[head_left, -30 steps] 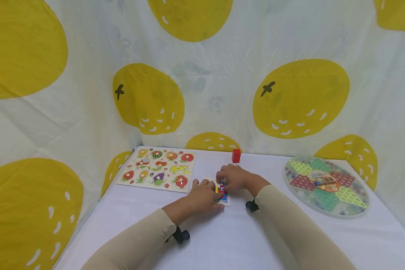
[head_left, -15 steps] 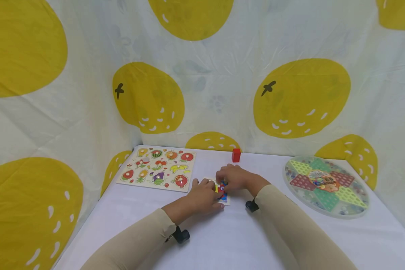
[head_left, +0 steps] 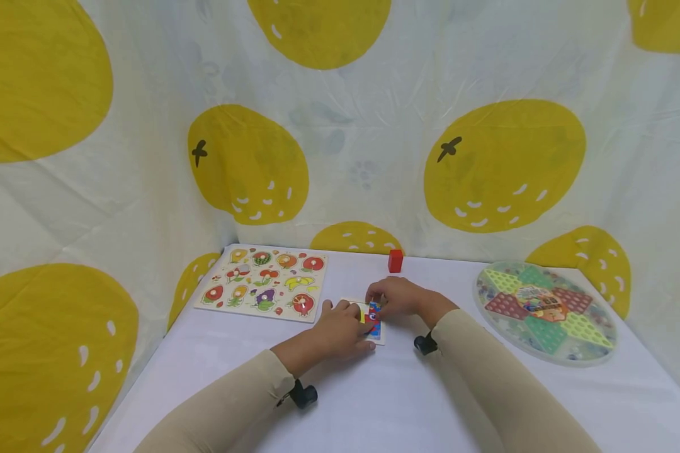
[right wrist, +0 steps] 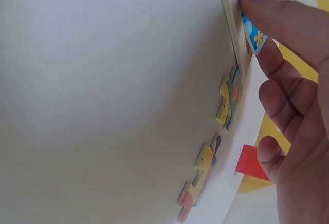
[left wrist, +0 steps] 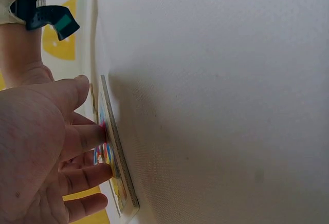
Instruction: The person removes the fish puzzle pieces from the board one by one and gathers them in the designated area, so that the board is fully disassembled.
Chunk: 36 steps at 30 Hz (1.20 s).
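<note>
A small jigsaw board (head_left: 378, 340) with a pale rim lies on the white table between the two hands. My left hand (head_left: 340, 331) rests on its left part, and in the left wrist view the outstretched fingers (left wrist: 87, 179) touch its coloured face. My right hand (head_left: 396, 297) is at the right side of the board. Between thumb and index finger it pinches a blue puzzle piece (right wrist: 252, 28), which sits tilted over the board's edge in the right wrist view. Two loose puzzle pieces (right wrist: 230, 99) lie near that hand, largely hidden from the head view.
A red block (head_left: 395, 261) stands behind the hands. To the back left lies a wooden fruit puzzle (head_left: 280, 305). A round, clear-rimmed game board (head_left: 549, 308) with coloured star points lies at the right. A fruit-patterned curtain (head_left: 368, 170) hangs along the table's far edge.
My right hand has shifted slightly to the right, so more of the blue puzzle piece shows. The left hand stays in place on the board.
</note>
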### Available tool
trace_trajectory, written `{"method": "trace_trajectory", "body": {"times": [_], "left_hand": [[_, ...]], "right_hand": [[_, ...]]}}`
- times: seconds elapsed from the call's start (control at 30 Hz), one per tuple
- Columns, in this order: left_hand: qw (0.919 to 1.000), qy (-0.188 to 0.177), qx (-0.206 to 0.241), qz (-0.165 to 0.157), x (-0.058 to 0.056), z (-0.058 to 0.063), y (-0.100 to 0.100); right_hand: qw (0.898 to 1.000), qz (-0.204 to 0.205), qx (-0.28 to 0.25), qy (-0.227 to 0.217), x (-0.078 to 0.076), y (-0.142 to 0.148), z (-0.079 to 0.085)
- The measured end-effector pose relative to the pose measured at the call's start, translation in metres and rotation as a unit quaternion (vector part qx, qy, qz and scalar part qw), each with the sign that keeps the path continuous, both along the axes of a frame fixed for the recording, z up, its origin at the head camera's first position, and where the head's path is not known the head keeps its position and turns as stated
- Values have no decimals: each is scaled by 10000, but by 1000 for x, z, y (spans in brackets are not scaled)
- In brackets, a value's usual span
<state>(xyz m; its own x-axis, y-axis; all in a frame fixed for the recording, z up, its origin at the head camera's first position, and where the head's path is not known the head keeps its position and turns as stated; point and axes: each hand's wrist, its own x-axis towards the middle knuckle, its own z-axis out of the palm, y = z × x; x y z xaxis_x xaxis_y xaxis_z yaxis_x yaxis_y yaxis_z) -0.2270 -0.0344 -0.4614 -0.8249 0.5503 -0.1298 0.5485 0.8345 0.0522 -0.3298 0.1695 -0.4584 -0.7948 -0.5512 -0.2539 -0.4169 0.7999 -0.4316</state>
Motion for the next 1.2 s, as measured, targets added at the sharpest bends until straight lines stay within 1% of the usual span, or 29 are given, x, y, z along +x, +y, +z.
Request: {"method": "trace_trajectory", "body": {"times": [0.2,0.37,0.6,0.67,0.77,0.9,0.97,1.1,1.2], "left_hand": [[10000,1,-67,3,-1,-3,0],[10000,27,-83,-12,-2,-3,1],[10000,-67,-11,62,-1,-1,2],[9999,-87,5,73,-1,0,2],[9999,-121,30,73,-2,0,1],[9998,-146,8,93,-2,0,1],[9998,-158,-1,118,-2,0,2],[9997,-171,-5,147,-3,-2,2],[9996,-198,15,184,-4,-3,1]], "right_hand": [[9999,-29,-119,31,-4,2,-4],[9997,-88,-213,-55,-2,4,0],[9972,-100,-669,-322,0,9,5],[9968,-73,-728,-318,-1,10,6],[9967,70,-786,-183,-2,13,9],[9971,182,-744,-42,-3,21,16],[9977,147,-663,-25,-3,27,19],[9986,8,-517,-79,-2,42,26],[9987,-36,-454,-221,-1,53,29]]}}
